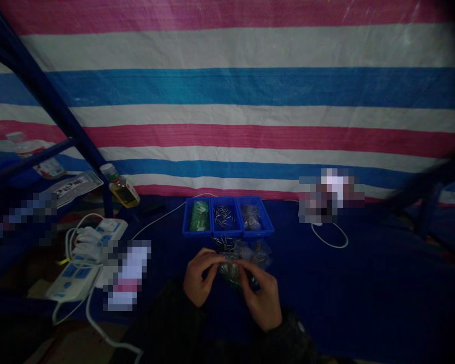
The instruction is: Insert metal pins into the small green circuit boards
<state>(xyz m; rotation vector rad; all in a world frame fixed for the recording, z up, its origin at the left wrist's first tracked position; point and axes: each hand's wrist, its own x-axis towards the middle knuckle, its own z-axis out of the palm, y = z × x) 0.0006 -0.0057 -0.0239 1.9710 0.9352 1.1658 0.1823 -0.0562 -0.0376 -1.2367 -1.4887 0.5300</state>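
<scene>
My left hand point(200, 278) and my right hand point(263, 298) pinch a small clear plastic bag point(229, 269) between thumbs and fingers, one at each side. Something greenish shows in its lower part, too dim to name. Just beyond my fingers lies a loose pile of thin metal pins or screws point(227, 243). Small clear bags with metal pieces point(260, 252) lie to the right of that pile. Behind them stand three joined blue trays point(227, 234): green packets point(199, 216) in the left, loose metal pieces point(224, 216) in the middle, small clear bags point(251, 217) in the right.
A white power strip point(74, 283) with plugs and cables lies at the left, beside a blurred-out bright object point(129, 278). A bottle of yellow liquid point(123, 189) leans near the bed-frame post point(94, 162). A white cable loop point(335, 246) lies right. A striped sheet point(227, 91) hangs behind.
</scene>
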